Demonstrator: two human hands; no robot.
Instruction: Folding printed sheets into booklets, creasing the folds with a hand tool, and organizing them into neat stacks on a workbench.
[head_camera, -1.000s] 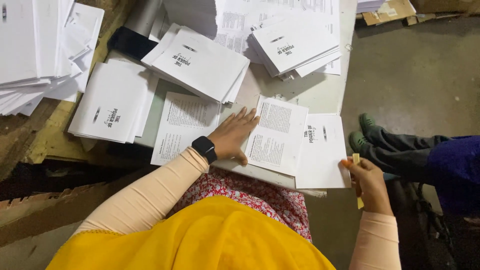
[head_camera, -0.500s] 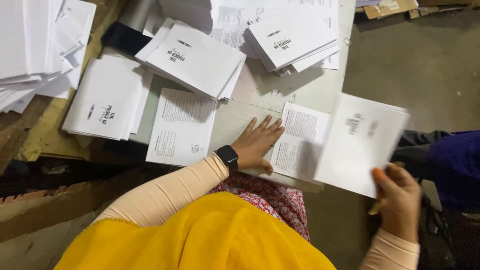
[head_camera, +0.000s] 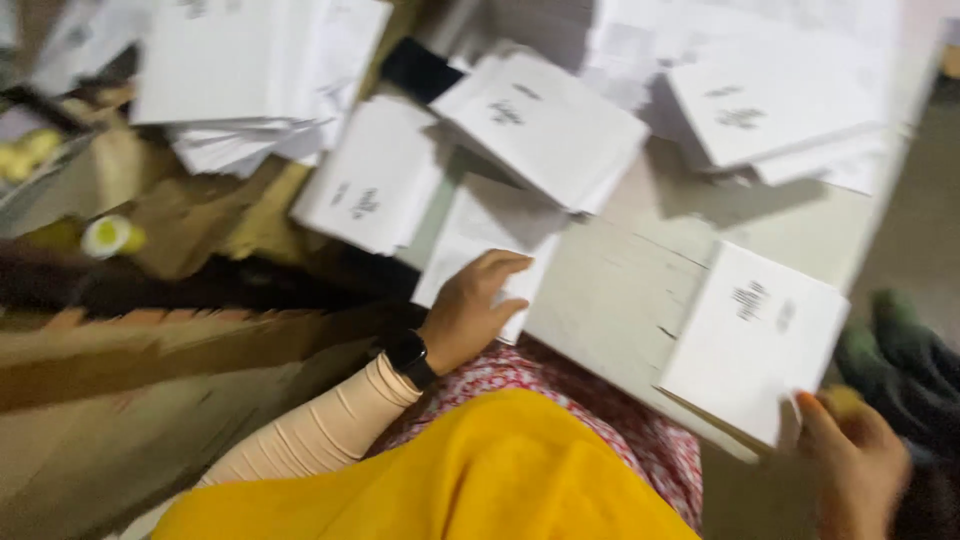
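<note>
- The right hand (head_camera: 850, 455) is pinching the near corner of a folded booklet (head_camera: 752, 338), which is lying at the right edge of the table (head_camera: 620, 290).
- The left hand (head_camera: 475, 310) is resting open, fingers curled, on a printed sheet (head_camera: 490, 240) near the table's near edge.
- Stacks (head_camera: 545, 125) of folded booklets are piling up on the far side (so much looks done), while loose sheets are remaining, judging by the one under the left hand.

My left hand (head_camera: 470, 315) rests flat on a printed white paper sheet (head_camera: 480, 240); my right hand (head_camera: 855, 455) grips a folded white paper booklet (head_camera: 755, 335) over the pale wooden table (head_camera: 610, 290).
</note>
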